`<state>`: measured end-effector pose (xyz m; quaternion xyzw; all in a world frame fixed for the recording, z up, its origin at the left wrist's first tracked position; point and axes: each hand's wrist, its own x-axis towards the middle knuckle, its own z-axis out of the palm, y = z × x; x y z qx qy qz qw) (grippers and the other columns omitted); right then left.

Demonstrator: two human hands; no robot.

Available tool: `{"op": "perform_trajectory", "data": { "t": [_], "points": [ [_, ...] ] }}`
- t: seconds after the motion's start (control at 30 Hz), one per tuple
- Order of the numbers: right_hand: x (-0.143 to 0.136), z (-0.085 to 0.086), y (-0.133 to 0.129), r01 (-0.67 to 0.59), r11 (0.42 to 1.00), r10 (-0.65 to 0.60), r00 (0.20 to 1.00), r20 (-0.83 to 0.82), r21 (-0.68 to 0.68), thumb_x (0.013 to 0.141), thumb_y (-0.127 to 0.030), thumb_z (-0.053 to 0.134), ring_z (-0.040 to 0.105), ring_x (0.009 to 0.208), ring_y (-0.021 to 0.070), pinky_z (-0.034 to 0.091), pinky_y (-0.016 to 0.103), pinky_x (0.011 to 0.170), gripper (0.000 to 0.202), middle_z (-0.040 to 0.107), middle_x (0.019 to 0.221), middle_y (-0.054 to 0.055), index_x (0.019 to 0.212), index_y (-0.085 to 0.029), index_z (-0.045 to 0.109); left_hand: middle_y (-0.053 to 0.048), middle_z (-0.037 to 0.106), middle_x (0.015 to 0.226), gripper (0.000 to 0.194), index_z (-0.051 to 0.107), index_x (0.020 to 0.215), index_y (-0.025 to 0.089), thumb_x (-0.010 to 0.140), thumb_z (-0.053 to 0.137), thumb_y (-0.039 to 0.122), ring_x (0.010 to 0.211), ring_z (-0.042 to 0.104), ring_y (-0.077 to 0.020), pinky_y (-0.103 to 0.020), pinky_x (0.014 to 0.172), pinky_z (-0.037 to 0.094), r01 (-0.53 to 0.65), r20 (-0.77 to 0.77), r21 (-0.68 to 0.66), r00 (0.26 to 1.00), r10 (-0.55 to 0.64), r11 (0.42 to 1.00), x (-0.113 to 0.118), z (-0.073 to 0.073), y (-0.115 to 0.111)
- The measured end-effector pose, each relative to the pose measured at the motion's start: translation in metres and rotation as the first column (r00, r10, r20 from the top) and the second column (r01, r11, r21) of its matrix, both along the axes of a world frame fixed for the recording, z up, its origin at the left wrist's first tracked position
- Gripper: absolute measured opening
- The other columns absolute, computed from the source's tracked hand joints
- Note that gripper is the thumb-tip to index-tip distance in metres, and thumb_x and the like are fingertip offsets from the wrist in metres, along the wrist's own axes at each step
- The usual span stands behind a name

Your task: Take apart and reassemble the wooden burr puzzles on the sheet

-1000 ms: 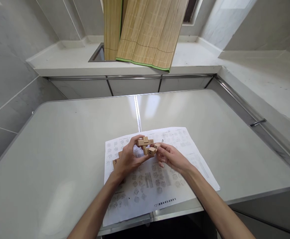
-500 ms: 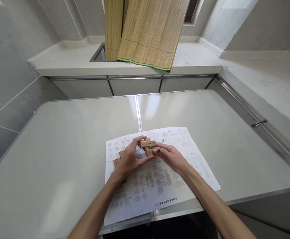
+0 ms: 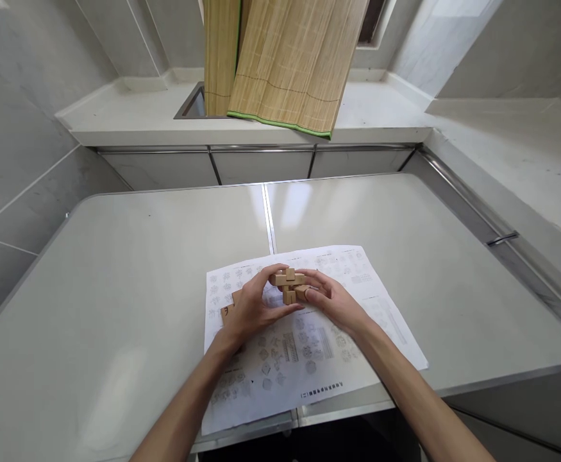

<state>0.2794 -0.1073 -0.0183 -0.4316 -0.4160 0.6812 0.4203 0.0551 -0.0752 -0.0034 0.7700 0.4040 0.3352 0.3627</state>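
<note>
Between my hands, over a printed sheet (image 3: 309,372), is a partly joined wooden burr puzzle (image 3: 290,280) of interlocking notched sticks. My left hand (image 3: 256,303) curves round its left side, thumb below and fingers above. From the right, my right hand (image 3: 333,299) pinches a wooden puzzle piece (image 3: 301,292) that meets the lower right of the puzzle. How deep this piece sits in the joint is hidden by the fingers. Beside my left hand lies a loose wooden piece (image 3: 226,312) with a dark mark, partly covered by the hand.
The sheet, printed with small diagrams, lies on a pale folding table (image 3: 117,269) with a metal seam (image 3: 268,218). Behind it runs a white counter (image 3: 131,119) with a sink (image 3: 191,104) and a hanging bamboo mat (image 3: 290,70). A ledge (image 3: 515,154) stands to the right.
My right hand has moved in closer, its fingers now over the puzzle's right side. The pinched piece has turned and lies nearer the rest of the puzzle. My left hand has hardly moved.
</note>
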Motion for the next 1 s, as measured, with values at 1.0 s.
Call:
{"op": "perform_trajectory", "data": {
  "t": [1.0],
  "points": [
    [0.0105, 0.0014, 0.0007, -0.153, 0.986, 0.152, 0.988, -0.016, -0.059, 0.079, -0.046, 0.089, 0.072, 0.112, 0.0282, 0.053, 0.046, 0.104, 0.05, 0.077, 0.117, 0.009, 0.12, -0.024, 0.069, -0.007, 0.07, 0.128, 0.075, 0.062, 0.134, 0.029, 0.071, 0.094, 0.052, 0.119, 0.066, -0.0299, -0.044, 0.103, 0.052, 0.24, 0.099, -0.082, 0.968, -0.231, 0.967, -0.004, 0.0039, 0.0094]
  ]
}}
